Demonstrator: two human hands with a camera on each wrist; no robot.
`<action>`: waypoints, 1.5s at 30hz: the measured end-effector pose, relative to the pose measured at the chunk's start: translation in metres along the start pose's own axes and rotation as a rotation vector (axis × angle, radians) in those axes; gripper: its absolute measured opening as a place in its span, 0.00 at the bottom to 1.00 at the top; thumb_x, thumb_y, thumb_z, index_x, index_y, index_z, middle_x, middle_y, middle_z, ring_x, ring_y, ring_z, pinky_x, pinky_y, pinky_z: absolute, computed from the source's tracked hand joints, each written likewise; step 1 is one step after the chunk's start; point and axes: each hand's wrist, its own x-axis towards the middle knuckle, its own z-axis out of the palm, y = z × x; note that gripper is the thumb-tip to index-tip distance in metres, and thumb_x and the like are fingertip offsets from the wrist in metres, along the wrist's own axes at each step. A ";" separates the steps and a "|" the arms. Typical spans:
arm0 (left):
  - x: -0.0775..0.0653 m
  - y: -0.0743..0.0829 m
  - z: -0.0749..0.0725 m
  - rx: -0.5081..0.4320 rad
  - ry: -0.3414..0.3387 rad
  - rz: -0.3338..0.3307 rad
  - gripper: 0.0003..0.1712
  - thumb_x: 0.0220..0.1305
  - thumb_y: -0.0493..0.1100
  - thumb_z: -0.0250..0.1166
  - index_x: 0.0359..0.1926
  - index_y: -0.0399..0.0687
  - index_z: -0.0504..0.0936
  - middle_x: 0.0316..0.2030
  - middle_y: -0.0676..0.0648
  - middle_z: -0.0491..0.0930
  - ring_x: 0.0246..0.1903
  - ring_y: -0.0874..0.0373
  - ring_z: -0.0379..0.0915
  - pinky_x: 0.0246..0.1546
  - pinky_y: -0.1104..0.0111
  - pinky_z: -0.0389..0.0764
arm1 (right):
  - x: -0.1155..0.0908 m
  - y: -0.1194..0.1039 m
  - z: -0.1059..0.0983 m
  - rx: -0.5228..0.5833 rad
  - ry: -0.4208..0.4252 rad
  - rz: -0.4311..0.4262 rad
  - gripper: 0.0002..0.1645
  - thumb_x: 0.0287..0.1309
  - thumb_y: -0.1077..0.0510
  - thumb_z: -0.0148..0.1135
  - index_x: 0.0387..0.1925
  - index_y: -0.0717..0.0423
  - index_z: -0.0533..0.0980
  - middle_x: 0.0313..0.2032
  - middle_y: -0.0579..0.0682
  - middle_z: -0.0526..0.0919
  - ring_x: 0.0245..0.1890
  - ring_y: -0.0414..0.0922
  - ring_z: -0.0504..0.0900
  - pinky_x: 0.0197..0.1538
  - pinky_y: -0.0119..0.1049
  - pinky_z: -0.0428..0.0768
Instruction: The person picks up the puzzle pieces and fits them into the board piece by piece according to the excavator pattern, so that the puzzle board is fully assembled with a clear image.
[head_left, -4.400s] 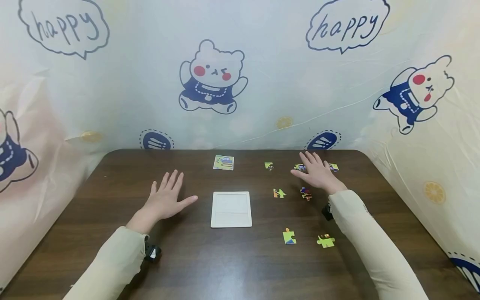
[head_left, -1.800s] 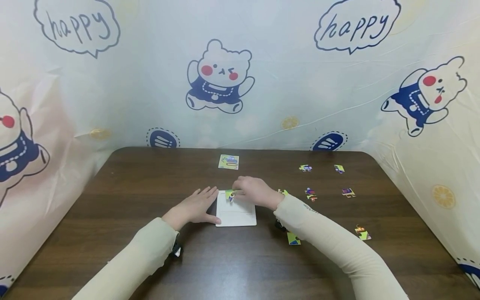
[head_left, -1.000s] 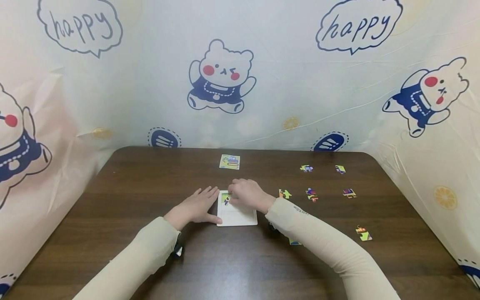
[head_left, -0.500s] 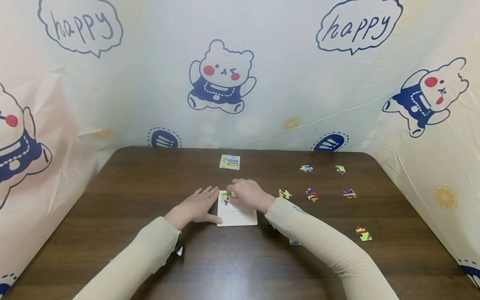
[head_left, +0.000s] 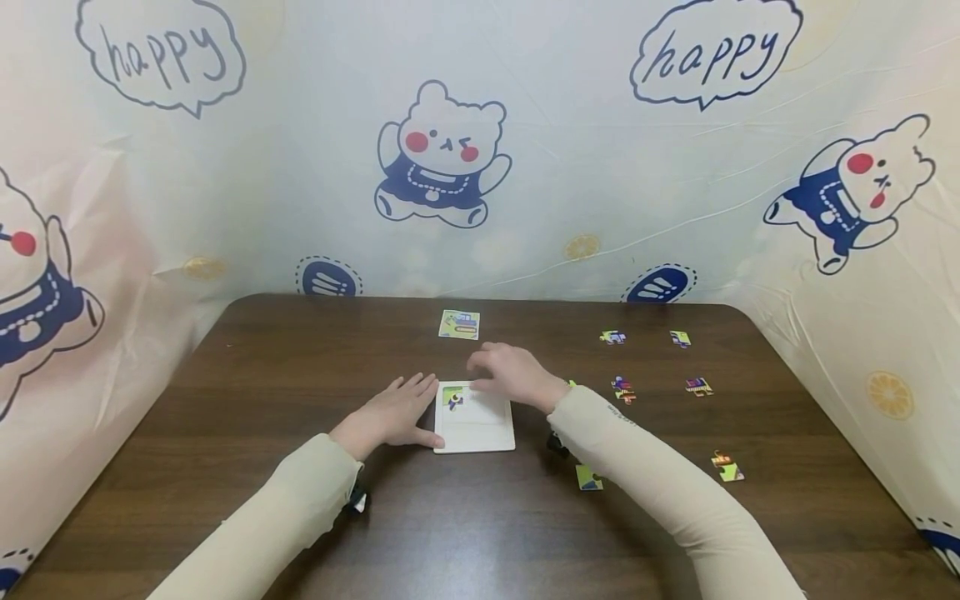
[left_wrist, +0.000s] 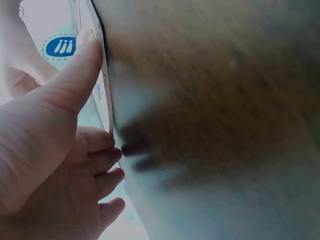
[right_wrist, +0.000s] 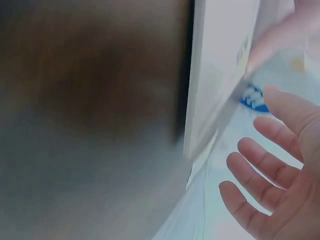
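A white puzzle tray (head_left: 480, 437) lies mid-table, with one green jigsaw piece (head_left: 453, 398) in its far left corner. My left hand (head_left: 390, 417) rests beside the tray with straight, spread fingers; its thumb touches the tray's left edge, as the left wrist view also shows. Over the tray's far right part hovers my right hand (head_left: 517, 375). Its fingers (right_wrist: 265, 165) are loosely bent and parted in the right wrist view, with nothing held.
Several loose jigsaw pieces lie to the right, among them a purple one (head_left: 699, 387), a red-and-blue one (head_left: 622, 389) and a green one (head_left: 588, 477) near the right sleeve. A small picture card (head_left: 459, 324) lies behind the tray. A patterned cloth (head_left: 315, 167) hangs behind the table.
The right hand brought the green piece from the back of the table into the tray's corner, pressed there, then let go and drew back right. The left hand came to the tray's edge.
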 end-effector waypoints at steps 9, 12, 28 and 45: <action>-0.002 0.000 0.000 -0.006 0.007 0.006 0.54 0.53 0.63 0.64 0.67 0.30 0.54 0.67 0.34 0.51 0.66 0.41 0.43 0.64 0.50 0.47 | -0.016 0.056 -0.027 0.097 0.060 0.222 0.23 0.55 0.50 0.64 0.51 0.57 0.75 0.47 0.52 0.77 0.47 0.48 0.75 0.50 0.44 0.73; -0.002 0.001 -0.001 -0.013 0.011 0.005 0.54 0.53 0.62 0.64 0.66 0.29 0.54 0.67 0.34 0.51 0.66 0.41 0.43 0.63 0.49 0.47 | -0.024 0.081 -0.033 0.130 0.067 0.264 0.25 0.56 0.50 0.63 0.52 0.58 0.74 0.48 0.54 0.76 0.48 0.50 0.75 0.50 0.46 0.73; 0.000 -0.001 0.004 -0.009 0.013 -0.004 0.55 0.52 0.64 0.63 0.67 0.31 0.54 0.67 0.35 0.51 0.67 0.42 0.43 0.64 0.50 0.47 | -0.076 0.174 -0.043 0.251 0.071 0.490 0.31 0.57 0.56 0.62 0.58 0.67 0.67 0.54 0.67 0.70 0.55 0.61 0.68 0.55 0.56 0.66; 0.001 -0.002 0.005 0.010 0.008 0.000 0.55 0.52 0.65 0.63 0.67 0.31 0.54 0.67 0.35 0.51 0.67 0.42 0.43 0.64 0.51 0.46 | -0.094 0.204 -0.030 0.125 -0.026 0.519 0.24 0.59 0.61 0.58 0.55 0.69 0.71 0.49 0.67 0.72 0.46 0.57 0.70 0.53 0.54 0.67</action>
